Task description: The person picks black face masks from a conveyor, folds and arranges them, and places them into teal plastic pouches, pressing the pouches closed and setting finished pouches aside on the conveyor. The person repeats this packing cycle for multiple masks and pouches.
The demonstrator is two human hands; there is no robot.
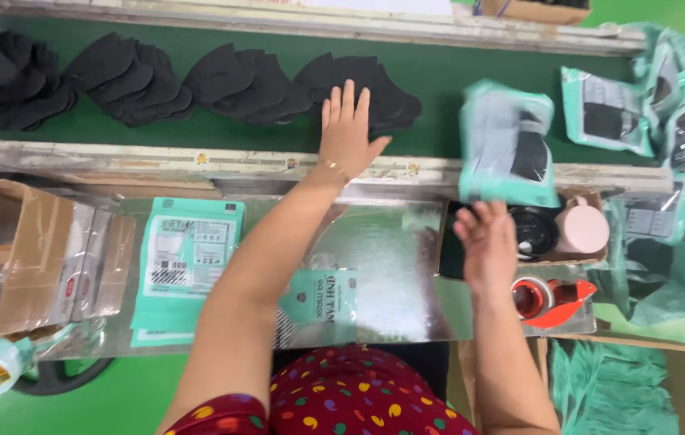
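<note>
Fingers spread, left hand is pressing flat on black masks; right hand is opening beneath a teal mask packet, blurred, contact unclear.

Steel worktop mid is bare; teal pouch stack blocks left, cardboard tray & tape dispenser right.

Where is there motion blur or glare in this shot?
Head view: the teal pouch above the right hand is smeared by motion; the left hand on the black masks is sharper; the shiny metal worktop shows soft glare and reflections.
</note>
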